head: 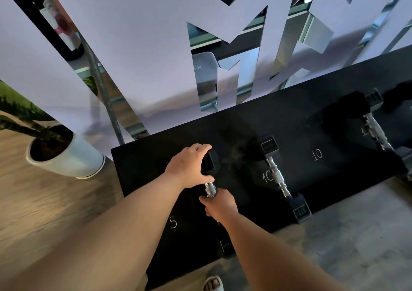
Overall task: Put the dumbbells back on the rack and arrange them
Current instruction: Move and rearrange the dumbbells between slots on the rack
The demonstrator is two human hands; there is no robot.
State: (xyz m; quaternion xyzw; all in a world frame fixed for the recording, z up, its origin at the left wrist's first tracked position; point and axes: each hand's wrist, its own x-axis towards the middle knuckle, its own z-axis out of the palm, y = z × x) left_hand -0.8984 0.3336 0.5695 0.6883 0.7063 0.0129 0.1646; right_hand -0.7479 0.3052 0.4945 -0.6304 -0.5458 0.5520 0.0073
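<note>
A long black rack (142, 163) lies low in front of me, with chalked numbers 5 and 10 on it. Over its left end is a small black dumbbell with a steel handle (210, 188). My left hand (189, 168) grips its far head, and my right hand (219, 208) is closed around the near part of the handle. Its near head (226, 247) shows below my right wrist. A 10-marked dumbbell (277, 179) rests on the rack to the right. Another dumbbell (375, 130) sits farther right.
A white pot with a green plant (66, 157) stands on the wooden floor just left of the rack. Behind the rack is a mirrored wall with pale panels (145, 56). Grey floor runs along the rack's near side, where a sandalled foot (213, 284) shows.
</note>
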